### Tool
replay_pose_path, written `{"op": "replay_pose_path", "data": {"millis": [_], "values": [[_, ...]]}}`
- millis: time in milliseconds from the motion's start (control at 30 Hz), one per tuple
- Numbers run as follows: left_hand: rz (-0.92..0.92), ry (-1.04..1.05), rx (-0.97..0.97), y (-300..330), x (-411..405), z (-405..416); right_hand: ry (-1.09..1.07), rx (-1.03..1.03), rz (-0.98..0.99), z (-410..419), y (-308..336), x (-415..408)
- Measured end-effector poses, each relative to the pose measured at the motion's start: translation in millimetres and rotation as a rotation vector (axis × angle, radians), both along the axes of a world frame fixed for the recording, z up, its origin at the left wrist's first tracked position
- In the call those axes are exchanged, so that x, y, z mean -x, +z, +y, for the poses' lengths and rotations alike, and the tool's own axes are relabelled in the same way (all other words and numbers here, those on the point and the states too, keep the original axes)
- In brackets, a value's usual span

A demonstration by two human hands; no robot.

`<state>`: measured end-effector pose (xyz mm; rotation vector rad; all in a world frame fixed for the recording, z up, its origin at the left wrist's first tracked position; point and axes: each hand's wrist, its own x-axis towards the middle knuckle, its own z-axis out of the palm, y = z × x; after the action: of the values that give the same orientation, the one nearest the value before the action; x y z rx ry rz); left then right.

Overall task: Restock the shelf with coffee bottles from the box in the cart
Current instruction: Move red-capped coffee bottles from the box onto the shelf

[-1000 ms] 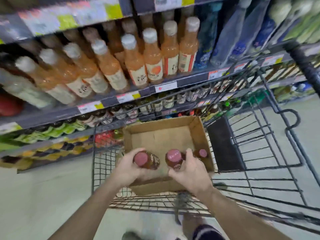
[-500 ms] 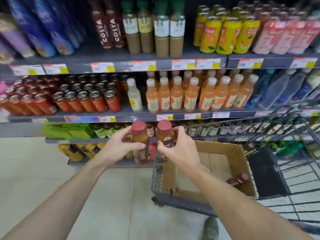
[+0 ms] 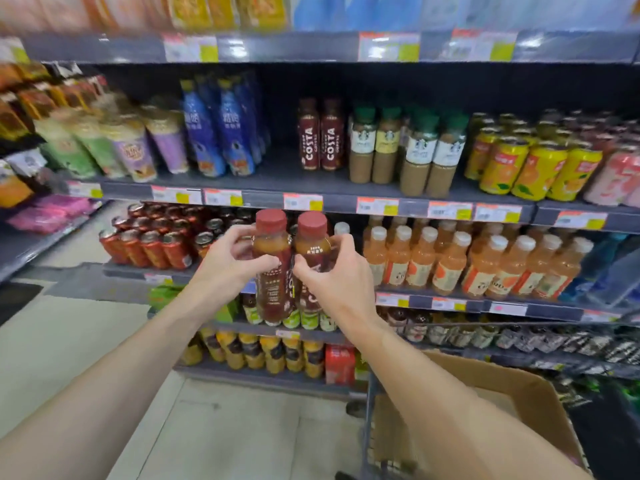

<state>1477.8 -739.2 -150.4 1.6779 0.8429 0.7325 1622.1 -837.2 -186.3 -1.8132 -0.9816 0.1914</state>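
Nearest us, below and to the right of our right hand, the open cardboard box (image 3: pixel 526 386) sits in the cart (image 3: pixel 367 407), whose dark frame edge shows at the box's left side. The pale tiled floor (image 3: pixel 221 427) runs beneath both forearms.

Our left hand (image 3: pixel 228 263) is curled round a coffee bottle (image 3: pixel 272 268) with a dark red cap, thumb across its front and fingers wrapped behind the neck. Our right hand (image 3: pixel 332 277) grips a second coffee bottle (image 3: pixel 311 251) in the same way, fingers bent round its far side. The two bottles stand upright and touch each other between the hands, held up in the air in front of the shelving.

Just beyond the hands, on the same level, a shelf holds red cans (image 3: pixel 149 244) to the left of our left hand and orange juice bottles (image 3: pixel 450 261) with white caps to the right of our right hand.

Farther off and above the hands runs the coffee shelf (image 3: pixel 277 188). Two Costa bottles (image 3: pixel 320 136) stand there, straight above the right hand, with bare shelf to their left. To their right stand Starbucks bottles (image 3: pixel 401 150) with green caps, then yellow cans (image 3: pixel 526 168). Up and to the left of our left hand stand blue bottles (image 3: pixel 221 133) and pastel cups (image 3: pixel 117 147).
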Motion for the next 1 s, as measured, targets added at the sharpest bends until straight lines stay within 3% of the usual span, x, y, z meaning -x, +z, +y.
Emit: {"op": "replay_pose_path", "data": {"millis": [300,600,1000], "values": [[-0.122,0.08,-0.048,17.9,-42.2,89.5,-0.091,-0.086,0.034,108.4,28.2,-31.8],[-0.149,0.014,-0.172,56.3,-111.7,190.2,-0.186,-0.218,0.03,206.0,56.7,-84.5],[-0.212,-0.053,-0.042,54.9,-175.3,252.8,-0.28,-0.213,-0.014,255.1,58.2,-129.0]]}}
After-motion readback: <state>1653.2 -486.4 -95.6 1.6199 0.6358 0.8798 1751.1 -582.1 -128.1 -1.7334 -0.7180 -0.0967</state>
